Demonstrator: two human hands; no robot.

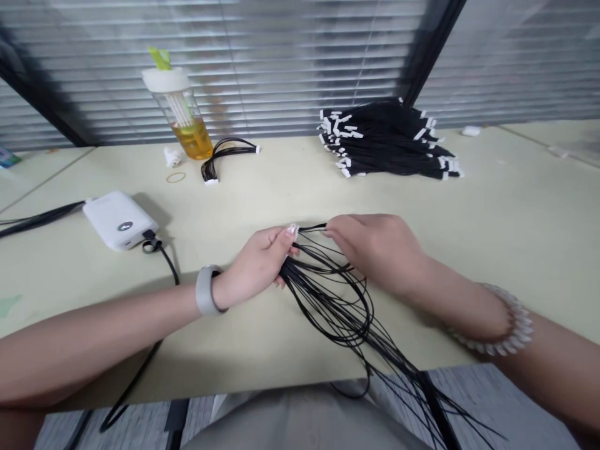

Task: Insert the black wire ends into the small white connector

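Observation:
My left hand is closed, thumb on top, around one end of a bundle of thin black wires. A bit of white shows at its thumb tip; whether that is a connector or a nail, I cannot tell. From this hand the wires loop to the right and hang over the table's front edge. My right hand pinches a few of these wires between thumb and fingers, a short way right of the left hand. Its fingertips are partly hidden behind the hand.
A pile of black wire harnesses with white connectors lies at the back right. One short harness is beside a bottle of amber liquid. At left sits a white power bank with a black cable running under my left arm.

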